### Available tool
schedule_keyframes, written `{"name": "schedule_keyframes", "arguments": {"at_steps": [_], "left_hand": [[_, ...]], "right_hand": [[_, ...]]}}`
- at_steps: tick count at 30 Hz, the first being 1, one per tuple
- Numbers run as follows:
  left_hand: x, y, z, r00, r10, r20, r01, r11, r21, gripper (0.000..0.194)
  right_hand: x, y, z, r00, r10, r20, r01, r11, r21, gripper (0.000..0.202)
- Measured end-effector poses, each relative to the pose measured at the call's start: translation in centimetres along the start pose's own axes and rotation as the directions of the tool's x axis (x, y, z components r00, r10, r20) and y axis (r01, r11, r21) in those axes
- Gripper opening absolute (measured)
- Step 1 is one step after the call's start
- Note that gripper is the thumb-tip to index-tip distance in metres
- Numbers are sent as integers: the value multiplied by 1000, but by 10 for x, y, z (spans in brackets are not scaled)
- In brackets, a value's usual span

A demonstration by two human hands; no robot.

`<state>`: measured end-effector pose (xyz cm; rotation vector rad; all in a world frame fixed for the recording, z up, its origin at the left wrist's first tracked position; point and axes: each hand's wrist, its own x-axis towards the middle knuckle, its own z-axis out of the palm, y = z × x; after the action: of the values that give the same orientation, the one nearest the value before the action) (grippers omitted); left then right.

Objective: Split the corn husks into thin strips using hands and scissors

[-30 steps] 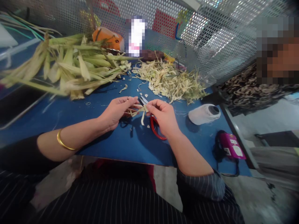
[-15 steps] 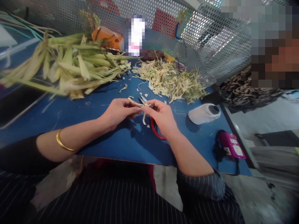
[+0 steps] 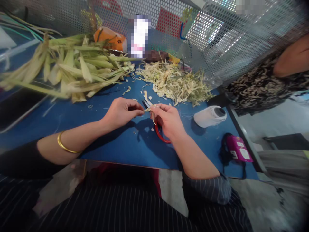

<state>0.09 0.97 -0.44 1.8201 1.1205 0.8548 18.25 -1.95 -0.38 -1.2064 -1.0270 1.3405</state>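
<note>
Two hands are being shown, one bangle, one pair of scissors, one spool, one purple box, one husk heap, one shred heap

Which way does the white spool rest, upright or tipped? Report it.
Tipped: the white spool lies on its side on the blue table, its dark end facing right.

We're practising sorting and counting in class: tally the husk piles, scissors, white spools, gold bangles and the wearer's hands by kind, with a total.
Husk piles: 2 (long leaves, shredded scraps)
Scissors: 1
White spool: 1
Gold bangle: 1
Wearer's hands: 2 (left hand, right hand)
Total: 7
</note>
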Motion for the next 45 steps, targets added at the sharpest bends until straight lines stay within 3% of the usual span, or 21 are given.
{"name": "schedule_keyframes", "arguments": {"at_steps": [4, 8, 10, 16, 22, 30, 33, 35, 37, 41, 45], "left_hand": [[-1, -2, 2, 992, 123, -41, -113, 972, 204, 20], [-3, -2, 4, 934, 344, -94, -276, 864, 421, 26], [-3, -3, 3, 928, 366, -72, -296, 840, 455, 19], [-4, -2, 1, 951, 308, -23, -275, 879, 391, 15], [-9, 8, 5, 996, 87, 2, -87, 991, 99, 23], [-4, 4, 2, 998, -32, 45, 37, 992, -119, 22], [-7, 8, 2, 997, -34, -71, 30, 998, -55, 26], [-10, 13, 2, 971, -10, -237, 9, 1000, -6, 25], [-13, 16, 4, 945, -4, -328, 3, 1000, -4, 21], [-15, 17, 9, 981, -73, -181, 41, 984, -173, 32], [-11, 13, 13, 989, -112, -92, 79, 950, -303, 30]], "right_hand": [[0, 4, 4, 998, -45, -43, 43, 998, -48, 20], [-2, 5, 8, 994, -85, -69, 77, 991, -109, 19], [-2, 5, 9, 995, -76, -62, 69, 991, -115, 20], [-3, 2, 9, 1000, -21, 1, 21, 997, -78, 25], [-3, 4, 10, 993, -113, -31, 107, 982, -154, 22], [-2, 0, 5, 990, -141, -6, 136, 966, -219, 14], [-1, 3, 4, 989, -146, -31, 137, 969, -204, 14], [0, 5, 3, 979, -188, -82, 167, 963, -213, 15], [0, 8, 3, 962, -240, -127, 206, 949, -238, 17], [-3, 9, 6, 925, -353, -142, 283, 887, -365, 15], [-10, 7, 11, 844, -534, -46, 395, 679, -619, 10]]}}
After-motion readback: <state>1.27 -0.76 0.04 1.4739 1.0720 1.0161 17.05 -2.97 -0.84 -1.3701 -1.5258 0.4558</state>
